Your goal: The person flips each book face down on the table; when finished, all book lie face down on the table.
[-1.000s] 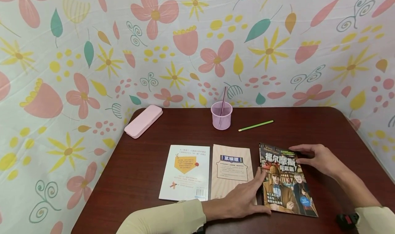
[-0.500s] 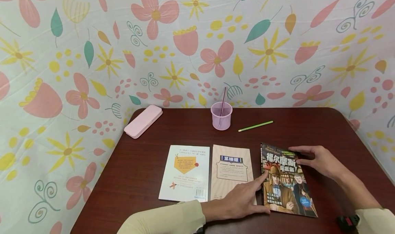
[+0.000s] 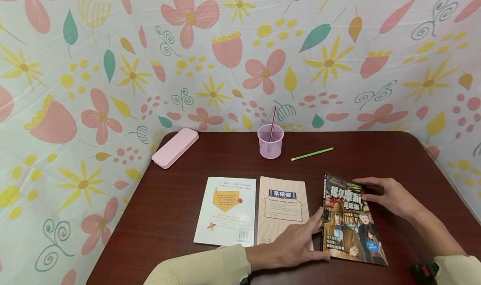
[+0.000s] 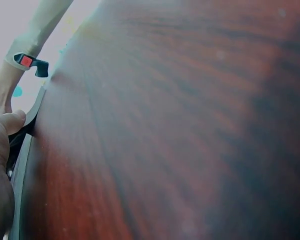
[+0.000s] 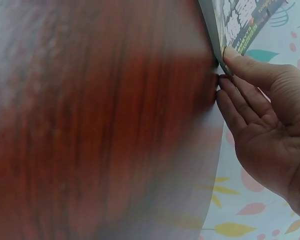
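A comic-style book [image 3: 350, 222] with a dark cover, two large figures and white Chinese lettering lies between my hands at the right of the table. My left hand [image 3: 291, 245] holds its left side, thumb at the near corner and fingers along the spine; the fingertips are partly hidden. In the left wrist view the thumb [image 4: 14, 121] lies against the book's edge. My right hand [image 3: 388, 195] pinches the far right part of the book between thumb and fingers, clearer in the right wrist view, where the hand [image 5: 270, 110] grips a corner.
Left of the comic book lie a beige book [image 3: 282, 201], partly covered by my left hand, and a white book [image 3: 225, 209]. Behind stand a lilac pen cup [image 3: 270, 145] with a pencil in it, a green pencil [image 3: 312, 153] and a pink case [image 3: 175, 148]. A floral cloth [image 3: 240, 59] hangs behind.
The comic book's left edge has shifted slightly right, with its top left corner rising a little. My left fingers have followed along the spine. My right hand has stayed nearly in place.
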Motion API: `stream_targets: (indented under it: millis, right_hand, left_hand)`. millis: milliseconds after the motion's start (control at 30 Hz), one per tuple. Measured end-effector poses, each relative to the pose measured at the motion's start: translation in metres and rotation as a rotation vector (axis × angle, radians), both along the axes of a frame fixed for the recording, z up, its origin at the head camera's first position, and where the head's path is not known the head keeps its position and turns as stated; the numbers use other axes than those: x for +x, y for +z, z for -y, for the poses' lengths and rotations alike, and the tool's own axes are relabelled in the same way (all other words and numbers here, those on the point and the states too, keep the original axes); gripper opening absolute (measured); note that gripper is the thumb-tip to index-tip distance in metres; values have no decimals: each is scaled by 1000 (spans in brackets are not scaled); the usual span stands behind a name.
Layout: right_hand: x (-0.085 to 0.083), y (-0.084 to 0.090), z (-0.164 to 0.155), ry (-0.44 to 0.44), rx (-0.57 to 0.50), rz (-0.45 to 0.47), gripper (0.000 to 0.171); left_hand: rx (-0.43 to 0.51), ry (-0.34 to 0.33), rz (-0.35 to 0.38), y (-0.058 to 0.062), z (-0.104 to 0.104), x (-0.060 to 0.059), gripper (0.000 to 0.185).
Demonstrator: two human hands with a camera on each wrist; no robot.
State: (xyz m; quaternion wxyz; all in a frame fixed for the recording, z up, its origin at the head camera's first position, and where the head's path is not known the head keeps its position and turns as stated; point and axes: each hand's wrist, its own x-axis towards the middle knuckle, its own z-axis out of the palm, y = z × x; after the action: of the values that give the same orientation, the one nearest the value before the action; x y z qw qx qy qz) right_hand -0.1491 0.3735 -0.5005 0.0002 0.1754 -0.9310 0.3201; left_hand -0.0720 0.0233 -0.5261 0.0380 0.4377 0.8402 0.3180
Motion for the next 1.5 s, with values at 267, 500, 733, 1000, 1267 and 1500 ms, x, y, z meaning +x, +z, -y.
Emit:
stream_targets:
  millis: [267, 500, 733, 1000, 1267, 1500]
  right_hand:
    - [1, 4, 2, -17, 46, -104, 48]
    - [2, 8, 3, -44, 20, -134, 38]
    - [2, 16, 4, -104, 36, -157, 33]
    - [2, 31, 1, -123, -10, -209, 29]
    - [5, 51, 2, -144, -58, -238, 31]
    - [8, 70, 9, -116, -178, -253, 37]
  left_hand:
    - [-32, -9, -52, 1, 0, 1, 104]
    - [33, -28, -84, 1, -1, 2, 86]
    - [140, -47, -31, 2, 2, 3, 68]
    - [150, -11, -151, 8, 5, 3, 66]
    - [218, -8, -119, 24, 11, 1, 61]
    - [337, 15, -52, 32, 14, 0, 56]
